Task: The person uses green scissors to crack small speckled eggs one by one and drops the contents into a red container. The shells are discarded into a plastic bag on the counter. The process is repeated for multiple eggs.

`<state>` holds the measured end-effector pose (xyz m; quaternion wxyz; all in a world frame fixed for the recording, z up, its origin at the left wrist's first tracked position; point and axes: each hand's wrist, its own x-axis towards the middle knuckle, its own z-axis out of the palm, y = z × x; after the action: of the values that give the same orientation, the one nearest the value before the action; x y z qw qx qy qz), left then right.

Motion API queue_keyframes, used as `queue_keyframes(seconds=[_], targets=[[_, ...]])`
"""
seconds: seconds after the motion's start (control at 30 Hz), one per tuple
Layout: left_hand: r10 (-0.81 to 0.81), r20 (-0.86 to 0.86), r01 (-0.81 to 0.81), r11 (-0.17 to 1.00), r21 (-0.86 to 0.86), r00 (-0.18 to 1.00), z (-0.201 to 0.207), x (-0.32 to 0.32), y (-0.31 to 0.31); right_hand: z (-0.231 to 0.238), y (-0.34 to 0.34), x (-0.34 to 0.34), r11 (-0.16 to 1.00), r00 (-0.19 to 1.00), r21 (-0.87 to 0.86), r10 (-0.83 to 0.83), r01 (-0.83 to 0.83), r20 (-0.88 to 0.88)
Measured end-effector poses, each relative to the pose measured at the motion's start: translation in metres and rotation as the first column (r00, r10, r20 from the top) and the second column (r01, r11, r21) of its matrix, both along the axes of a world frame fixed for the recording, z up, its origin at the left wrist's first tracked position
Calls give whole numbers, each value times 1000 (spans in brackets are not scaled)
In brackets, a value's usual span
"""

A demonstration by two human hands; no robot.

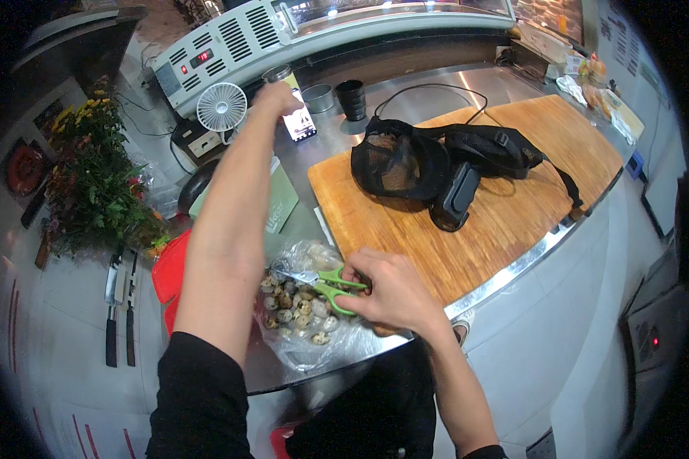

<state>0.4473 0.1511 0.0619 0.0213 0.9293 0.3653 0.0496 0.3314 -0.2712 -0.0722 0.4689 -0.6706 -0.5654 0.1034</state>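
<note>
My right hand (390,289) is closed round the green handles of a pair of scissors (331,286). Their metal blades point left, over a clear plastic bag (302,353) of speckled quail eggs (302,307). My left arm stretches far forward, and my left hand (274,99) is at the left edge of a lit phone (298,122), which stands upright in front of a glass jar (277,74). The fingers of that hand are mostly hidden, so whether it grips the phone or the jar does not show.
A black mesh cap with straps (406,157) lies on wooden cutting boards (406,237) to the right. Behind are a black cup (351,99), a metal bowl (318,98) and a small white fan (222,107). A green box (282,199) and a red container (170,268) flank my left forearm.
</note>
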Motion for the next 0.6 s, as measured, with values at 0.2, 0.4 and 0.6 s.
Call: queue_keyframes(seconds=[0.2,0.4,0.6], targets=[[-340,-110,315,930,-190,934,-36,47,-4,4,-6,15,993,974,-84,62,-82,-220],[-263,-450,482,724,494,854,38,30,4,2,-3,8,988,982,-137,52,-77,-179],[-297,-474,557,526,643,829,16,4,16,6,-6,3,996,990,-84,14,-26,-140]])
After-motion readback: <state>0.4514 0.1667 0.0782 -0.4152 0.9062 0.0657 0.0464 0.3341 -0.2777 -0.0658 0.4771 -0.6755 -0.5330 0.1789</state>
